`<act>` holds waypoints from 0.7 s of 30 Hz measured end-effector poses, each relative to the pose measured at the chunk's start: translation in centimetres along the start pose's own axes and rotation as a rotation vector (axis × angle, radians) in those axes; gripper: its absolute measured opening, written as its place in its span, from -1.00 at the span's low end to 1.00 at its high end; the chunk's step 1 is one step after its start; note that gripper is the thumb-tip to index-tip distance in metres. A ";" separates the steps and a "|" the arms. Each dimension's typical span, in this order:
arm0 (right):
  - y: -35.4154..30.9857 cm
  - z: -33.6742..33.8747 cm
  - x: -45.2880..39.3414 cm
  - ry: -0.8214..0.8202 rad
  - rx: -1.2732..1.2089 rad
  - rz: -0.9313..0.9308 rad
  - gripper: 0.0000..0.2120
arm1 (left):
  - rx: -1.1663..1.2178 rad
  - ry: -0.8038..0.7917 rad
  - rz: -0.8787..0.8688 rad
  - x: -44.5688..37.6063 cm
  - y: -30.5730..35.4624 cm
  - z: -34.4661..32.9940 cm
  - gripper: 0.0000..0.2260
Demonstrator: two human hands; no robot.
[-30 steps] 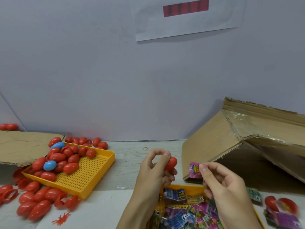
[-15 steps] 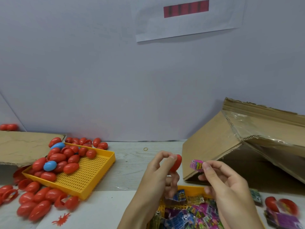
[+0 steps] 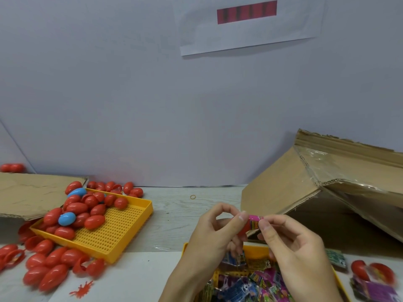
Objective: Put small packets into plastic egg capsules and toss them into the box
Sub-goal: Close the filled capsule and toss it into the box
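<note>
Head view: left hand [image 3: 214, 233] curled round red capsule [image 3: 242, 232], right hand [image 3: 290, 243] pinching pink packet [image 3: 254, 223] at its mouth, above yellow tray [image 3: 261, 250] of packets on the surface. Likely risks: packet snagging on the rim and slipping out, or capsule popping open in flight toward cardboard box [image 3: 305, 192]. Packet print too blurred to read; wall sheet [image 3: 246, 20] equally illegible.
</note>
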State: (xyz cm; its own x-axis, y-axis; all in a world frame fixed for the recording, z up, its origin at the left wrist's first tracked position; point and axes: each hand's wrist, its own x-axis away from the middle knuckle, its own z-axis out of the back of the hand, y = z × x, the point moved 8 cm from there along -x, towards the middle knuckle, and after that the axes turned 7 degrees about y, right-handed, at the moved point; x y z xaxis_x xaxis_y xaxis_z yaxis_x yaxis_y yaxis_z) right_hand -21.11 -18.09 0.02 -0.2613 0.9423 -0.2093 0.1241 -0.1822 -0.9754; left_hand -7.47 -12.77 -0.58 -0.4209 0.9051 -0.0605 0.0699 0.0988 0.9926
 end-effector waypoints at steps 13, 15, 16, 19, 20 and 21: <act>0.7 0.6 -0.2 0.011 0.003 -0.013 -0.83 | -0.108 0.044 -0.046 0.0 -0.1 0.5 -0.70; 0.5 0.6 -0.2 0.016 0.011 -0.001 -0.81 | -0.099 0.042 -0.050 0.1 0.0 0.4 -0.70; 0.4 0.6 -0.2 0.015 0.012 0.008 -0.79 | -0.095 0.040 -0.050 0.1 0.1 0.4 -0.69; 0.1 0.4 0.0 -0.004 0.010 0.027 -0.74 | -0.096 0.030 -0.054 0.1 0.2 0.3 -0.72; 0.0 0.4 0.0 -0.012 0.013 0.031 -0.74 | -0.102 0.027 -0.056 0.1 0.2 0.2 -0.73; -0.1 0.3 0.0 -0.021 0.013 0.033 -0.74 | -0.108 0.024 -0.056 0.1 0.2 0.2 -0.73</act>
State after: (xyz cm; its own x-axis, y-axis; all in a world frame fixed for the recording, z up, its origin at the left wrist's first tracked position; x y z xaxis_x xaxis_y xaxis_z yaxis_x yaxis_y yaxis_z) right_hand -21.42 -18.13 0.08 -0.2770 0.9297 -0.2428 0.1203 -0.2172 -0.9687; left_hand -7.35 -12.53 -0.41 -0.4428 0.8893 -0.1145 -0.0513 0.1024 0.9934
